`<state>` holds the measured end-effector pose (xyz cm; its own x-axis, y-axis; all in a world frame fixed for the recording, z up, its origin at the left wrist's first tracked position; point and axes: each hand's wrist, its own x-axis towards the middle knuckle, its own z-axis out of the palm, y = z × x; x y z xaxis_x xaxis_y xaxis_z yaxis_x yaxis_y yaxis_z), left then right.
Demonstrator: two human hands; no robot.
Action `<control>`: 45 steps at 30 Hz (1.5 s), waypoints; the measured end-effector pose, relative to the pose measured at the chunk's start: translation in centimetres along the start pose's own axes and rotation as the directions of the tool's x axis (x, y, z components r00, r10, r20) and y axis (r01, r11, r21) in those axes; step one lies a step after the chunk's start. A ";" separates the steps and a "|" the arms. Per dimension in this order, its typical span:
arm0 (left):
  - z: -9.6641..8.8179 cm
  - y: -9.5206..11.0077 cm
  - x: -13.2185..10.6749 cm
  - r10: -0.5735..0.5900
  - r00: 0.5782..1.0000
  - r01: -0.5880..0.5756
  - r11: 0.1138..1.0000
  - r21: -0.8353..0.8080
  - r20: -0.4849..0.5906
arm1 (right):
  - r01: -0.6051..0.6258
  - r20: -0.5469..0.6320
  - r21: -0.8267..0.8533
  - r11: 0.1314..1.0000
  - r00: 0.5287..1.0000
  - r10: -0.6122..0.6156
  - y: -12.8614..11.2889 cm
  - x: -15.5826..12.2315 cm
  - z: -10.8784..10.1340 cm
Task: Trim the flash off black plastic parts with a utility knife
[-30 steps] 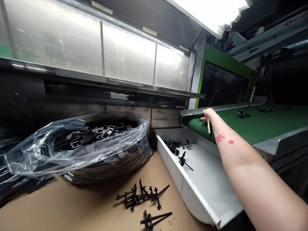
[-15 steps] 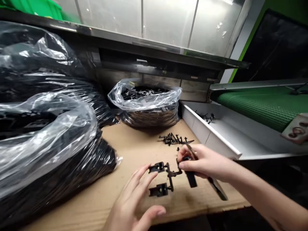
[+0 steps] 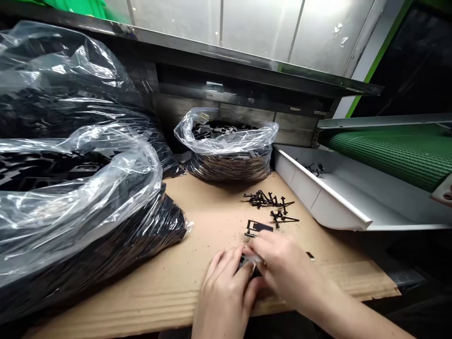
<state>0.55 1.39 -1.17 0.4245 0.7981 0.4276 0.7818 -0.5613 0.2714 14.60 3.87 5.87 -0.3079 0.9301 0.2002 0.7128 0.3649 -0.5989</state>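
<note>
Low over the cardboard near its front edge, my left hand (image 3: 224, 292) is closed around a small black plastic part (image 3: 243, 261), mostly covered by the fingers. My right hand (image 3: 286, 268) meets it from the right, fingers bent and pressed together. A blurred greyish thing (image 3: 254, 259) shows at its fingertips; its kind cannot be made out. Just beyond the hands lies a black plastic piece with a rectangular frame and flat tab (image 3: 261, 227). Farther back, black plastic sprues (image 3: 266, 200) lie in a tangled pile, with a separate sprue (image 3: 282, 217) nearer me.
Clear plastic bags of black parts stand at left (image 3: 148, 212) and at the back (image 3: 229, 160). A white tray (image 3: 325, 207) with a few black pieces is at right, under a green conveyor belt (image 3: 388, 150). A metal shelf edge (image 3: 212, 56) crosses the back.
The black sprue with two parts, earlier spread out between my hands, is no longer visible whole. My left hand has closed, and both hands have come together. A separate sprue now lies near the pile.
</note>
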 end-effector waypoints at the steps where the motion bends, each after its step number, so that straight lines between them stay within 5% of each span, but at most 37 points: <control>1: 0.2 0.0 0.0 0.015 1.000 -0.015 1.000 0.008 -0.002 | -0.017 -0.002 0.004 1.000 1.000 0.017 0.5 0.4 0.0; 8: 0.1 0.2 0.0 0.050 0.998 -0.047 0.996 0.075 -0.040 | -0.274 0.126 0.135 0.952 0.958 0.257 5.7 4.4 -3.4; 14: 0.1 1.4 0.9 -0.049 0.992 0.053 0.998 0.025 -0.116 | -0.290 -0.218 0.105 0.951 0.927 0.306 5.9 4.4 -7.4; 17: -0.4 2.0 0.8 -0.106 0.985 0.071 0.967 -0.246 -0.134 | -0.304 -0.283 0.005 0.953 0.913 0.293 5.8 1.8 -7.8; 19: -0.7 2.5 0.6 -0.174 0.984 0.125 0.832 -0.541 -0.040 | -0.273 -0.244 -0.040 0.961 0.935 0.256 5.7 -1.0 -6.6; 21: -0.7 3.0 0.6 -0.263 0.955 0.266 0.569 -0.779 0.134 | -0.177 -0.163 -0.039 0.983 0.972 0.168 5.8 -3.9 -4.7; 23: -0.6 3.5 1.0 -0.324 0.907 0.376 0.341 -0.861 0.268 | -0.099 -0.154 -0.020 0.995 0.984 0.095 5.9 -6.3 -2.8; 25: -0.4 3.8 1.4 -0.371 0.879 0.410 0.263 -0.873 0.300 | -0.033 -0.219 -0.026 0.999 0.975 0.027 6.0 -8.0 -1.3; 30: -0.3 3.3 1.7 -0.403 0.889 0.368 0.350 -0.861 0.216 | 0.130 -0.246 -0.093 0.987 0.958 -0.149 5.3 -9.2 0.3; 34: -0.3 3.0 1.1 -0.436 0.880 0.366 0.370 -0.854 0.188 | 0.148 -0.224 -0.057 0.987 0.962 -0.157 4.7 -8.8 0.4; 45: -0.4 2.6 0.7 -0.258 0.965 0.170 0.515 -0.840 0.037 | 0.126 -0.149 -0.059 0.990 0.980 -0.134 4.7 -8.1 0.1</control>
<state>2.73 0.42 0.16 0.2254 0.9234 0.3108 0.0908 -0.3376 0.9369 20.36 -1.92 1.39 -0.3035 0.8686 0.3918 0.7041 0.4815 -0.5219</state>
